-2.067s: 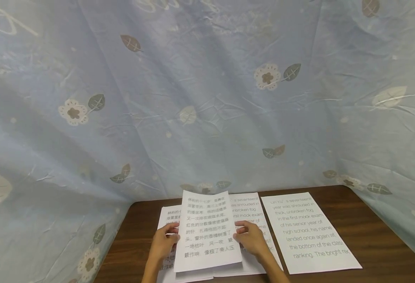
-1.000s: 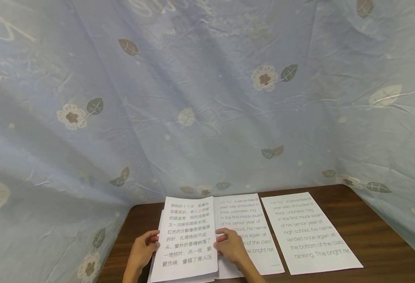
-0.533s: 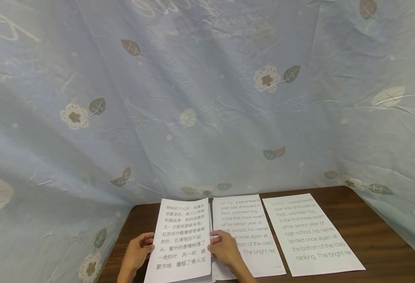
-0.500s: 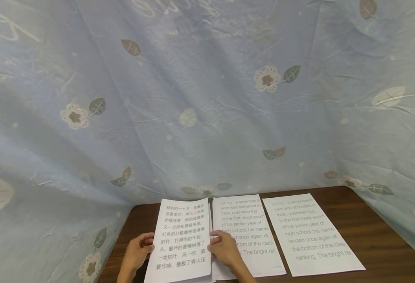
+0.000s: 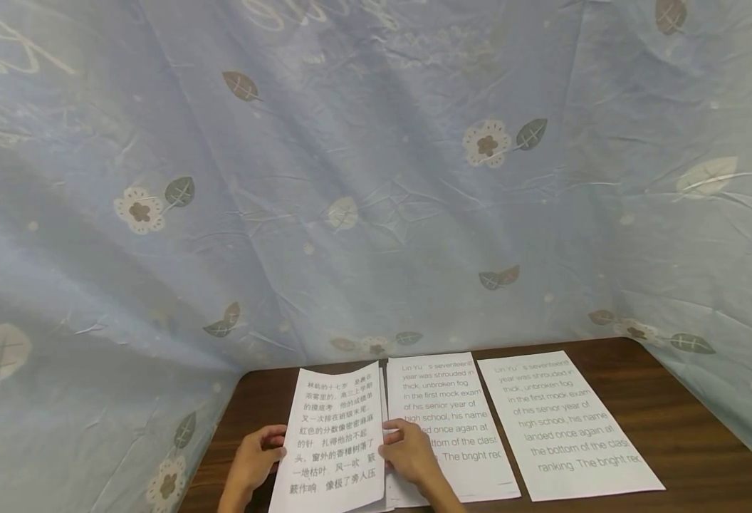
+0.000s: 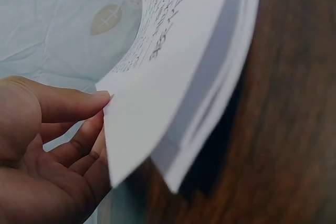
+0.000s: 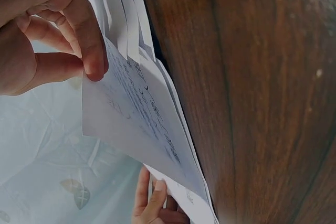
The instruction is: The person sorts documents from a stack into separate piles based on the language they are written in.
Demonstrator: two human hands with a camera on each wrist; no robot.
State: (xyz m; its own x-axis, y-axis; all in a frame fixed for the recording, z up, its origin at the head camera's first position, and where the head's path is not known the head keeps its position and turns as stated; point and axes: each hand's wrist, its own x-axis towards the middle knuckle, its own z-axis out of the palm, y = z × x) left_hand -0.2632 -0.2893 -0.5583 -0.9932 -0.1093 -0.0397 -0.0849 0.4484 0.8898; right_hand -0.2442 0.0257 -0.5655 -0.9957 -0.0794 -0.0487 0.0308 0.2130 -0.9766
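A white paper sheet [image 5: 332,427] printed with Chinese characters is held between both hands, its top edge bowed. My left hand [image 5: 257,457] pinches its left edge; in the left wrist view, the thumb [image 6: 79,103] presses on the sheet near a corner. On the opposite edge, my right hand [image 5: 411,450] pinches the paper between thumb and fingers, as the right wrist view also shows. Beneath the sheet lie more papers [image 6: 220,93], apart from it at the near edge. How many they are, I cannot tell.
Right of the held sheet lies a pile of English-printed sheets [image 5: 472,474], its near left part behind my right hand. Farther right, another English-printed sheet [image 5: 575,427] lies at an angle. All rest on a dark brown wooden table [image 5: 658,399] against a blue patterned cloth [image 5: 401,178].
Both hands have carried the Chinese-printed sheet left and lower, from over the gap between two piles to over the left pile. In the last half second it shifted slightly right and bowed more.
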